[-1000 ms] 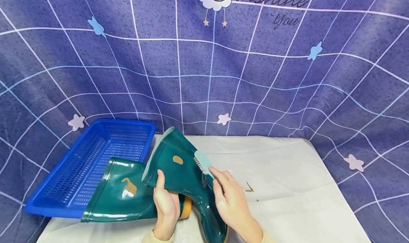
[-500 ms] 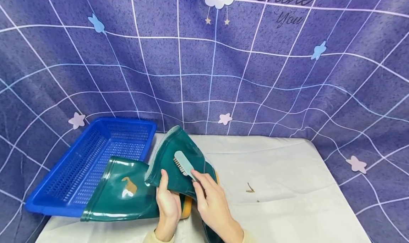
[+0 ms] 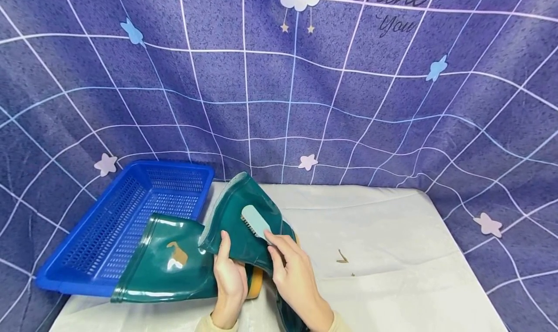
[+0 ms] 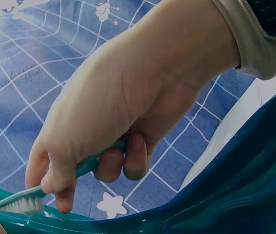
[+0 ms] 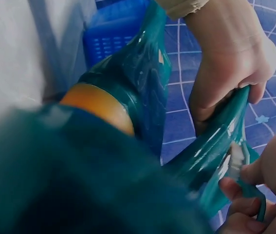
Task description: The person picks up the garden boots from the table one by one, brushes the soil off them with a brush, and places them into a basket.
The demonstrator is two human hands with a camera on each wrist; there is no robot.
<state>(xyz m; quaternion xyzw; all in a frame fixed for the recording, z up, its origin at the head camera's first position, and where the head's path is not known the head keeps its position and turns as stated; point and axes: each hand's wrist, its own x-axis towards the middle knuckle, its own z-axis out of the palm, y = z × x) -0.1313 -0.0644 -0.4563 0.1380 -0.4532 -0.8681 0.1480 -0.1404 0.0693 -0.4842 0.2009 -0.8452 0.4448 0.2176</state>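
My left hand (image 3: 231, 278) grips the upper shaft of a dark green rubber boot (image 3: 233, 215), thumb on the near face and fingers behind it. The boot's open top points up and left, its foot hanging down partly behind my right wrist. In my right hand (image 3: 296, 278) is a small light-blue scrub brush (image 3: 255, 219), pinched by its handle. In the left wrist view its pale bristles (image 4: 23, 205) lie against the boot's surface. A second green boot (image 3: 148, 269) lies on its side at the left, a brown patch (image 3: 178, 255) on its shaft; its yellow-orange sole (image 3: 255, 283) shows beside my left hand.
A blue perforated plastic basket (image 3: 202, 196) stands at the left, its near right side overlapped by the lying boot. Brown scraps (image 3: 342, 257) lie on the white tablecloth (image 3: 392, 235). Behind hangs a purple grid-patterned curtain (image 3: 279, 89).
My right hand has brought the brush leftward from the boot's ankle side onto its upper shaft, over where a brown patch showed earlier. The held boot has turned slightly; my left hand keeps its grip.
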